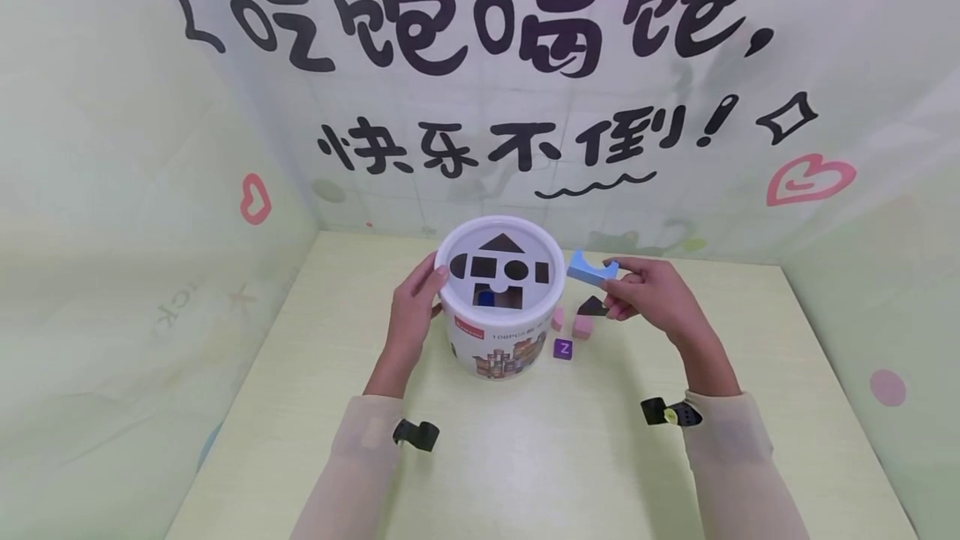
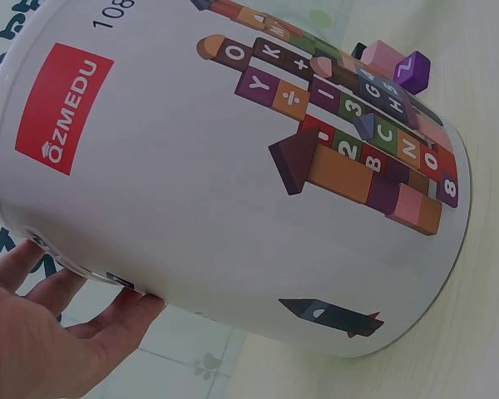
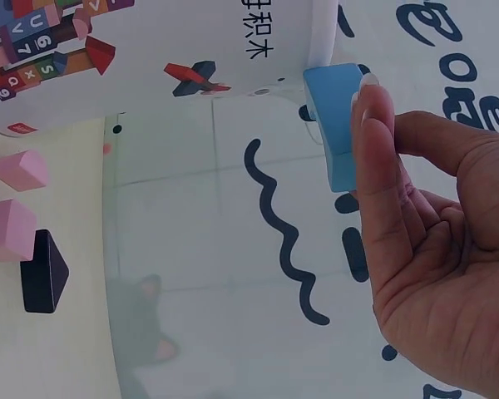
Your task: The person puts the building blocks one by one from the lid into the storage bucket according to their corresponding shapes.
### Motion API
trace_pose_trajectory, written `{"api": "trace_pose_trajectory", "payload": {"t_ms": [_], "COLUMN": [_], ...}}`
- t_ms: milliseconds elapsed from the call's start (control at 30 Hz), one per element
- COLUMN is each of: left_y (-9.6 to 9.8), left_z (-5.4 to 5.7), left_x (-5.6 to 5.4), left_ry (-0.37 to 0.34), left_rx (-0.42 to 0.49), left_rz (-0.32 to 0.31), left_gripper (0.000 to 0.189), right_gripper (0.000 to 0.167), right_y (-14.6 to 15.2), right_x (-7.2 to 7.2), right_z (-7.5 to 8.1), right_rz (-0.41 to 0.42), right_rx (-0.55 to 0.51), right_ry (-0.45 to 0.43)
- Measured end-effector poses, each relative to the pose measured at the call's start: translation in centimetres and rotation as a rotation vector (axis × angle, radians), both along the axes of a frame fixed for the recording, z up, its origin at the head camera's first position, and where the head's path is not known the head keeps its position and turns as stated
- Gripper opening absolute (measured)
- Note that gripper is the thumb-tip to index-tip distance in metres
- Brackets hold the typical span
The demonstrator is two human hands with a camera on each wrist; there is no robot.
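Note:
A white bucket [image 1: 487, 336] with printed block pictures stands upright on the table. Its lid [image 1: 497, 277] has several shaped holes: triangle, square, circle, rectangle, half-round and arch. Something blue shows through the arch hole. At the bucket's left side my left hand [image 1: 411, 307] has its thumb at the rim and its extended fingers [image 2: 121, 324] against the wall. Right of the lid, just apart from it, my right hand [image 1: 652, 294] pinches a light blue arch block [image 1: 592, 270] between thumb and fingers. In the right wrist view the arch block [image 3: 337, 129] appears edge-on.
Beside the bucket's right side lie a purple letter block [image 1: 562, 349], two pink blocks [image 1: 582, 326] and a black triangular block [image 1: 592, 306], partly behind the right hand. A printed curtain [image 1: 480, 198] closes off the table's back.

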State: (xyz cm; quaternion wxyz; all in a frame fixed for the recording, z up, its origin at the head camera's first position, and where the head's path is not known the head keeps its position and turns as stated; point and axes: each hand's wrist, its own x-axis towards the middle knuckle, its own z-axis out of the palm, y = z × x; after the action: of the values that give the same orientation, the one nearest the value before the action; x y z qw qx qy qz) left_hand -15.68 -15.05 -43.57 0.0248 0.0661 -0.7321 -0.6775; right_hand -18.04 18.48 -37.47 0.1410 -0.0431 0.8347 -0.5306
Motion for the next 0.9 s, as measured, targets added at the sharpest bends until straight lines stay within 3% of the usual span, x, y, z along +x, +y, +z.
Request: {"api": "trace_pose_trajectory", "payload": {"t_ms": [900], "left_y": [-0.1], "left_z": [-0.2], "left_x": [-0.1], "left_ry": [0.003], "left_rx": [0.000], "left_rz": [0.003], "left_gripper": [0.050], "right_gripper": [0.043], "right_y": [-0.6], "right_x": [0.8], "right_z": [1.5], "right_rz": [0.007], "right_rx": [-0.016], "right_ry": [0.032]}}
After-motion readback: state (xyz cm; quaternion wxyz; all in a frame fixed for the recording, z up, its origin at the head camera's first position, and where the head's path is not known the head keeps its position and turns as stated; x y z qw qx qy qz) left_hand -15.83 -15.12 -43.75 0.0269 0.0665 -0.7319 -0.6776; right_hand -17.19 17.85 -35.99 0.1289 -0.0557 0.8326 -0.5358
